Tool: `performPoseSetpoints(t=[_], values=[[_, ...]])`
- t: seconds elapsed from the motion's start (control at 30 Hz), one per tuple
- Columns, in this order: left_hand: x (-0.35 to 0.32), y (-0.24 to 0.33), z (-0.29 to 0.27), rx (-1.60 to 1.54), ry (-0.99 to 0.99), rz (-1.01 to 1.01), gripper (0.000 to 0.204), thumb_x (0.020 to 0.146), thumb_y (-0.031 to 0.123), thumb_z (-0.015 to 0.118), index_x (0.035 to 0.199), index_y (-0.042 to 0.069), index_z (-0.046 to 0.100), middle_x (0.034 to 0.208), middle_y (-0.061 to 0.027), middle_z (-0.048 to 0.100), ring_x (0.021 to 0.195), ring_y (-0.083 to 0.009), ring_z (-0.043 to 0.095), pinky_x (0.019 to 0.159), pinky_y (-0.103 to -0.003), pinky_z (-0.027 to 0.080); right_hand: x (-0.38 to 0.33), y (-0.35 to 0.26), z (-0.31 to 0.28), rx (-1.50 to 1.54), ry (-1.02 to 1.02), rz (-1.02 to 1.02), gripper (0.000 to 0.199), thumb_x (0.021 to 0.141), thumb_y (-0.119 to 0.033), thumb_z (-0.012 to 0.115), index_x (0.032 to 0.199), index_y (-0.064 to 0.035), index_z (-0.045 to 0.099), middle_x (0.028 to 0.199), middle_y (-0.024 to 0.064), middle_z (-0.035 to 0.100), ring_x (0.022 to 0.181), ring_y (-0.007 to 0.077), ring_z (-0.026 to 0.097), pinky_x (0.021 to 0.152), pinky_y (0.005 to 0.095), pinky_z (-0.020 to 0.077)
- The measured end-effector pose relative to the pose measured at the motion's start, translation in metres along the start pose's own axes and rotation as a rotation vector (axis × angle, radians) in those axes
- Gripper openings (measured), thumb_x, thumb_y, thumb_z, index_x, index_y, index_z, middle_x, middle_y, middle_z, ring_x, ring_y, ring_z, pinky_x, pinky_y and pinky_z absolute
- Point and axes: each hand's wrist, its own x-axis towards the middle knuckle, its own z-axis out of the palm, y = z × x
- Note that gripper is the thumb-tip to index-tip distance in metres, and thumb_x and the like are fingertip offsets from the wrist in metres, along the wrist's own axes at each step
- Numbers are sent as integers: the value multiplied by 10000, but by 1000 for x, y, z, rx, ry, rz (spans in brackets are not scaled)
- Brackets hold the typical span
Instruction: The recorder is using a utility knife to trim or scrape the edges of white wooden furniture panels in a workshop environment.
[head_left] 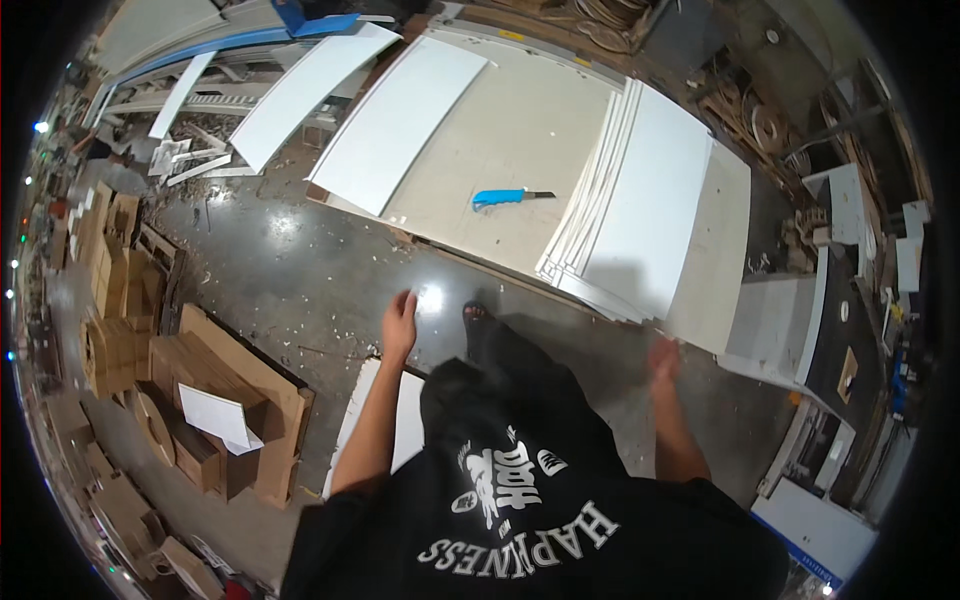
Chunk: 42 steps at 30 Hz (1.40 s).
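Observation:
My left hand (400,322) hangs over the floor in front of the worktable, away from any panel. Its fingers point forward, loosely stretched, and nothing shows in them. Near the table's front right edge is my right hand (662,360), smeared by motion, so its fingers cannot be made out. Just beyond it lies a stack of white panels (650,180), fanned out on its left side. A blue-handled utility knife (497,198) lies on the beige tabletop (520,110). Another white panel (405,120) rests on the table's left part.
More white panels (310,95) extend at the far left above scattered offcuts. Cardboard boxes (205,410) stand on the floor to my left. A white panel (409,420) lies beside my left forearm. On the right is a dark-topped bench (850,320). Debris dots the floor.

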Motion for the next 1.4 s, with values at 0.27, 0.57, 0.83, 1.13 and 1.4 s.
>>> performPoseSetpoints(t=[0.27, 0.57, 0.83, 1.13, 1.4], values=[[49, 193, 170, -111, -749, 104, 574, 1126, 407, 601, 1492, -36, 593, 1418, -169, 687, 1318, -218, 621, 1139, -349, 460, -94, -139, 131, -78, -319, -61, 856, 1042, -700, 576, 1637, -96, 463, 1612, 70, 558, 1481, 260, 492, 1227, 439, 341], [69, 251, 209, -203, -1001, -241, 711, 1150, 464, 502, 1605, -79, 442, 1592, -180, 558, 1467, -250, 509, 1253, -366, 355, -161, -180, 192, -295, -140, 33, 887, 949, -695, 689, 1602, -120, 516, 1560, 59, 575, 1411, 231, 514, 1127, 438, 376], [31, 272, 212, 44, -914, -210, 980, 1088, 566, 564, 1660, -150, 218, 1642, -294, 465, 1544, -323, 436, 1279, -384, 325, -139, -202, 177, -176, -413, 123, 877, 1009, -643, 659, 1646, -77, 453, 1674, 104, 479, 1548, 301, 401, 1268, 552, 255], [-1, 221, 257, 378, -343, 183, 1007, 951, 596, 730, 1561, -147, 431, 1411, -349, 650, 1334, -456, 630, 1165, -473, 455, -93, -180, 187, -210, -546, 109, 908, 1039, -589, 668, 1612, 72, 423, 1651, 230, 482, 1546, 336, 431, 1279, 427, 312], [-37, 211, 265, 560, -128, 147, 883, 886, 537, 744, 1543, -11, 526, 1304, -211, 723, 1208, -412, 677, 1108, -594, 427, -85, -181, 172, -182, -714, 160, 897, 1028, -546, 710, 1594, 89, 426, 1638, 219, 493, 1527, 314, 452, 1275, 435, 327]])
